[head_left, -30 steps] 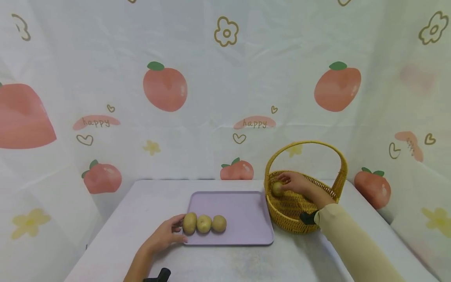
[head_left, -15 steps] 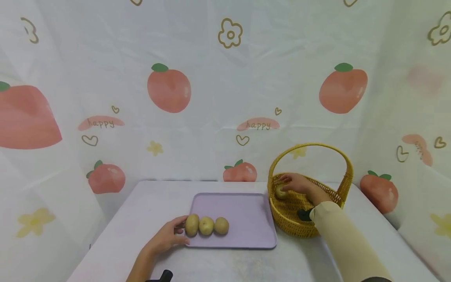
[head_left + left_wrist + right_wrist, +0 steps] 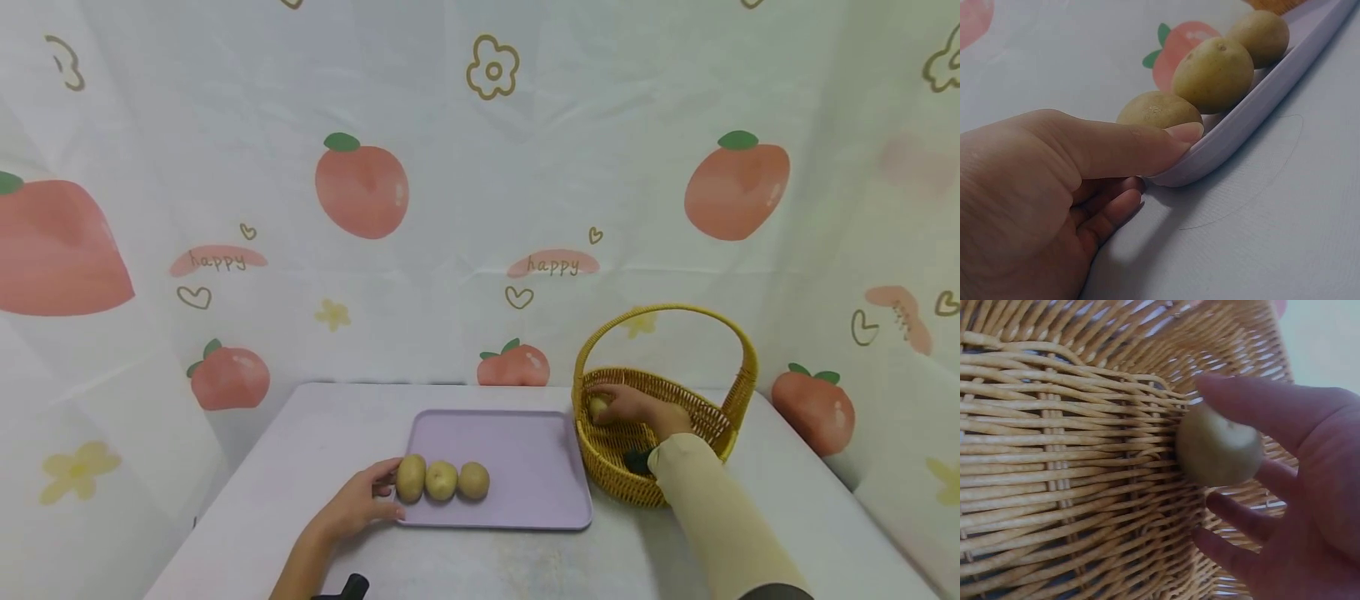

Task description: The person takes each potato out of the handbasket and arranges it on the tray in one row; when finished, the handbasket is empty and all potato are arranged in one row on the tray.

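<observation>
In the head view, a lilac tray (image 3: 528,467) lies on the table with a row of potatoes: an oval one (image 3: 410,477) at its left edge, then a rounder one (image 3: 441,481) and another (image 3: 474,481). My left hand (image 3: 360,504) grips the tray's near left corner; the left wrist view shows the thumb (image 3: 1147,147) along the rim beside the nearest potato, fingers curled below. My right hand (image 3: 637,404) reaches into a yellow wicker basket (image 3: 618,483). Its thumb and fingers hold a potato (image 3: 1219,450) against the left end of the basket.
The basket's tall arched handle (image 3: 667,308) rises over the right forearm. White table surface (image 3: 480,562) extends in front of the tray. A patterned curtain (image 3: 450,167) hangs behind the table and along both sides.
My right hand has lowered around the potato in the basket, its fingers closing in on it. The left hand keeps its place at the tray. The head view has shifted slightly.
</observation>
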`<move>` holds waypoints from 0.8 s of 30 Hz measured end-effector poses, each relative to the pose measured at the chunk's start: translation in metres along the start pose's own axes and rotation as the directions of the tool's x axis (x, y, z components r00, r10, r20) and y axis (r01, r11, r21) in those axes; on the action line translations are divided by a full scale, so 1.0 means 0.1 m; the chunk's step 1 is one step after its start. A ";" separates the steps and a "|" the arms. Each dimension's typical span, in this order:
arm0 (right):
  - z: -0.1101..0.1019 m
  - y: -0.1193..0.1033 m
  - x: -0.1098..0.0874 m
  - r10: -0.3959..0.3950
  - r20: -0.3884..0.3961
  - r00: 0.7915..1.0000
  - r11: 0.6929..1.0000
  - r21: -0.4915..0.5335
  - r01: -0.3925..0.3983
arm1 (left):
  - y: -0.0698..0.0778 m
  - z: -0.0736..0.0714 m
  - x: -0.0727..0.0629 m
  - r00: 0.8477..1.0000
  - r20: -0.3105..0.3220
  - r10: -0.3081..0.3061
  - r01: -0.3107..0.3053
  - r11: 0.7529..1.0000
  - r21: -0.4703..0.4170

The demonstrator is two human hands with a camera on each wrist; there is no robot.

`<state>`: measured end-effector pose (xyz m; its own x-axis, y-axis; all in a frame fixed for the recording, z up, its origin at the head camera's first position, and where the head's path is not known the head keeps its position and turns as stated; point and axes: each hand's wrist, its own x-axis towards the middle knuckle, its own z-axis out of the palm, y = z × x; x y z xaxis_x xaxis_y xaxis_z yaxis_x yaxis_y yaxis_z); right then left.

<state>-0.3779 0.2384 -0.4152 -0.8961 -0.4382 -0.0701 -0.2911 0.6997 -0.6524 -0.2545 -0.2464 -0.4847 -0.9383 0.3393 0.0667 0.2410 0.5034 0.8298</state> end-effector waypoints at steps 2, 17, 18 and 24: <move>0.02 -0.01 0.00 -0.008 0.003 1.000 1.000 -0.027 0.008 | 0.00 0.00 -0.01 1.000 -0.001 0.001 -0.001 1.000 -0.002; 0.07 0.00 -0.02 0.036 -0.004 0.999 0.989 -0.142 -0.036 | 0.02 0.00 -0.01 1.000 -0.004 -0.024 0.024 1.000 -0.001; 0.07 -0.01 -0.03 0.030 0.004 1.000 0.988 -0.149 -0.029 | 0.02 0.00 -0.01 1.000 -0.004 -0.024 0.024 1.000 0.000; 0.07 -0.04 -0.08 0.013 0.012 1.000 0.989 -0.151 -0.011 | 0.02 0.00 0.00 1.000 -0.002 -0.016 0.016 1.000 0.014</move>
<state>-0.3676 0.2350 -0.4170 -0.8957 -0.4358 -0.0878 -0.3282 0.7815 -0.5306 -0.2535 -0.2453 -0.4833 -0.9425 0.3297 0.0541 0.2291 0.5198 0.8230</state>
